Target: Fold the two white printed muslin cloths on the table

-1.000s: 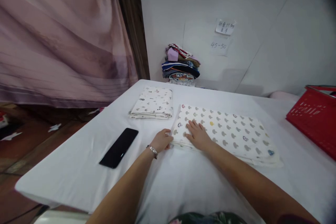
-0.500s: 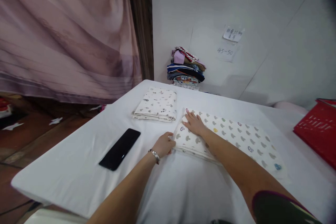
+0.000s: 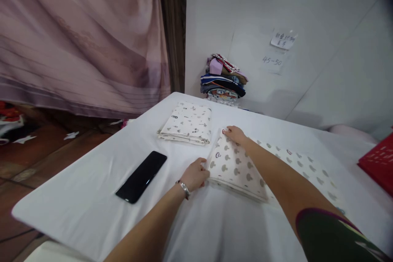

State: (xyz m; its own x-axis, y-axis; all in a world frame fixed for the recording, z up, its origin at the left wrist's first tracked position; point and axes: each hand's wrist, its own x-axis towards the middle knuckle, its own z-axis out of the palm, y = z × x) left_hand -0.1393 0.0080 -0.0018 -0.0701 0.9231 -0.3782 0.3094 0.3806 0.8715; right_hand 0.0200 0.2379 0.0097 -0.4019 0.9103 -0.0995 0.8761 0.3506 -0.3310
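Note:
A folded white cloth printed with grey mushrooms (image 3: 239,168) lies on the white table (image 3: 101,196) in front of me. My left hand (image 3: 195,175) pinches its near left corner, fingers closed on the fabric. My right hand (image 3: 236,134) has reached across to the far left corner and grips it with curled fingers. A second folded white cloth with small dark prints (image 3: 188,123) rests just beyond, to the left, touched by neither hand.
A black phone (image 3: 141,176) lies face up left of my left hand. A stack of colourful folded clothes (image 3: 224,78) stands against the white wall. A red basket (image 3: 377,163) sits at the right edge. A pink curtain (image 3: 80,37) hangs at left.
My right hand slid from the near part of the mushroom cloth to its far left corner and closed on it. My left hand stayed at the near corner. The view shifted left.

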